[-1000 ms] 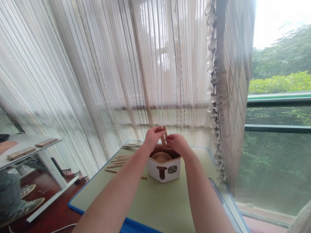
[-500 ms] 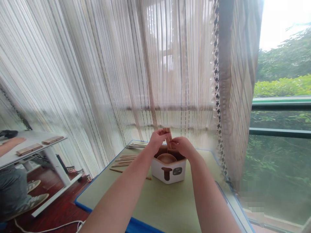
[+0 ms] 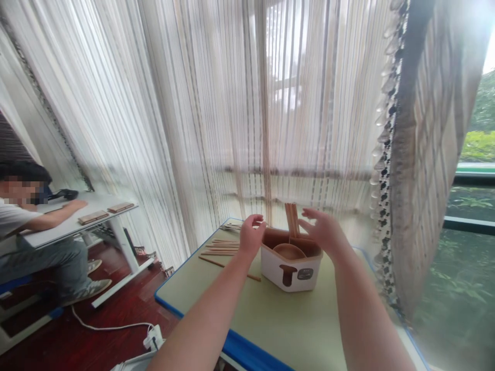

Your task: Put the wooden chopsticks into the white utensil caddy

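Observation:
A bundle of wooden chopsticks (image 3: 292, 220) stands upright in the back of a white box with brown inner walls (image 3: 270, 265). In front of the bundle inside the box is a round brown bowl (image 3: 289, 251). My right hand (image 3: 324, 230) is just right of the bundle, thumb and fingers apart, with nothing held. Over the box's left back corner, my left hand (image 3: 252, 236) has its fingers loosely bent and apart, also holding nothing. More chopsticks (image 3: 220, 247) lie loose on the table left of the box, partly behind my left hand.
The green table (image 3: 270, 314) has a blue edge. Thin silvery utensils (image 3: 232, 226) lie at its back left. A striped curtain (image 3: 216, 129) hangs behind. At left, a person sits at a white desk (image 3: 58, 232) with two brown flat objects; a white cable (image 3: 112, 328) crosses the floor.
Both hands have let go of the chopstick bundle, which now stands in the box. My hands have moved apart to either side. The view has turned left.

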A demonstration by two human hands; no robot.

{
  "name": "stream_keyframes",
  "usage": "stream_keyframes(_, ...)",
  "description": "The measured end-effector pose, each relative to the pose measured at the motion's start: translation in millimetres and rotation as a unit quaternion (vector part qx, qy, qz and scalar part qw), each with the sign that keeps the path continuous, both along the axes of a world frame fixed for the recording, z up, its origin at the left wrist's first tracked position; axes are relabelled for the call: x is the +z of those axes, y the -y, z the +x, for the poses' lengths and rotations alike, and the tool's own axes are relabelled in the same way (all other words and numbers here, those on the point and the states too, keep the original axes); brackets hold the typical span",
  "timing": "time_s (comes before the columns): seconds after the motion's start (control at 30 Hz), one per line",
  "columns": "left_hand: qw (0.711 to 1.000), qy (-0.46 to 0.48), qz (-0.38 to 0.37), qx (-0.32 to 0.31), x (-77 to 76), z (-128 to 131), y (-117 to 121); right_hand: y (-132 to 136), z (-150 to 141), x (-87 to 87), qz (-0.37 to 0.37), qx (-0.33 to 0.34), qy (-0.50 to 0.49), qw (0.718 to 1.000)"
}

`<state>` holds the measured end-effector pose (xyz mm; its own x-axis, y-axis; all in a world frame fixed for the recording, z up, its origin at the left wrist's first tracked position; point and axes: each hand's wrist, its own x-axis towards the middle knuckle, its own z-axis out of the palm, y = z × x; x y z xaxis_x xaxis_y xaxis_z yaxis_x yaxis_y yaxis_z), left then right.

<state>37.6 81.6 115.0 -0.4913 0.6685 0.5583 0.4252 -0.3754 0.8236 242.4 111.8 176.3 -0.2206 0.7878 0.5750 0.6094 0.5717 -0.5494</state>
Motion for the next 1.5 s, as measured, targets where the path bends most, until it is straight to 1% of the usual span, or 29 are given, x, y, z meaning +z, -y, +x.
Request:
stream_keyframes(0.07,0.999,-0.030,-0.016,0.036,-10.2,-23,9,17,-7,9.6,0.041,0.005,-0.084,0.996)
stream_keyframes(0.13,0.993,-0.058,-0.038,0.090,-22.0,-49,19,39,-19,17.5,0.080,0.035,-0.147,0.985)
stream_keyframes(0.2,0.981,-0.099,-0.065,0.152,-36.9,-76,30,63,-37,20.4,0.103,0.073,-0.160,0.979)
stream_keyframes(0.27,0.962,-0.152,-0.102,0.204,-55.7,-100,45,85,-60,15.3,0.099,0.142,-0.114,0.978)
stream_keyframes(0.3,0.950,-0.181,-0.125,0.222,-66.2,-110,53,94,-73,9.3,0.087,0.188,-0.066,0.976)
stream_keyframes(0.37,0.928,-0.231,-0.179,0.232,-87.6,-126,71,107,-100,-10.0,0.058,0.266,0.058,0.961)
stream_keyframes(0.4,0.919,-0.248,-0.207,0.226,-97.2,-132,79,110,-114,-22.9,0.046,0.278,0.113,0.953)
stream_keyframes(0.47,0.909,-0.264,-0.248,0.208,-111.7,-139,91,111,-139,-53.7,0.020,0.261,0.207,0.943)
stream_keyframes(0.53,0.907,-0.276,-0.258,0.184,-118.7,-142,98,107,-158,-87.7,0.014,0.249,0.256,0.934)
stream_keyframes(0.6,0.910,-0.289,-0.252,0.158,-119.8,-141,99,99,-172,-120.5,0.043,0.237,0.245,0.939)
stream_keyframes(0.67,0.913,-0.289,-0.254,0.138,-118.5,-140,99,89,-178,-147.3,0.052,0.220,0.231,0.946)
stream_keyframes(0.73,0.916,-0.275,-0.259,0.133,-117.5,-139,99,78,-180,-165.1,0.025,0.205,0.220,0.953)
stream_keyframes(0.8,0.920,-0.262,-0.256,0.139,-117.4,-140,99,69,-180,-173.7,-0.005,0.199,0.207,0.958)
stream_keyframes(0.87,0.922,-0.255,-0.249,0.150,-117.7,-140,99,63,-179,-175.9,-0.022,0.194,0.194,0.961)
stream_keyframes(0.93,0.923,-0.251,-0.245,0.158,-117.7,-141,100,61,-178,-175.8,-0.024,0.186,0.187,0.964)
stream_keyframes(1.17,0.911,-0.268,-0.273,0.153,-116.5,-140,99,62,-182,-179.7,0.003,0.144,0.200,0.969)
stream_keyframes(1.3,0.904,-0.272,-0.289,0.157,-115.5,-139,97,59,-191,-179.5,0.015,0.130,0.221,0.966)
stream_keyframes(1.43,0.894,-0.275,-0.313,0.168,-113.2,-139,94,60,-199,-177.4,0.002,0.126,0.246,0.961)
stream_keyframes(1.5,0.890,-0.282,-0.314,0.172,-112.7,-138,93,62,-199,-176.4,-0.009,0.121,0.254,0.960)
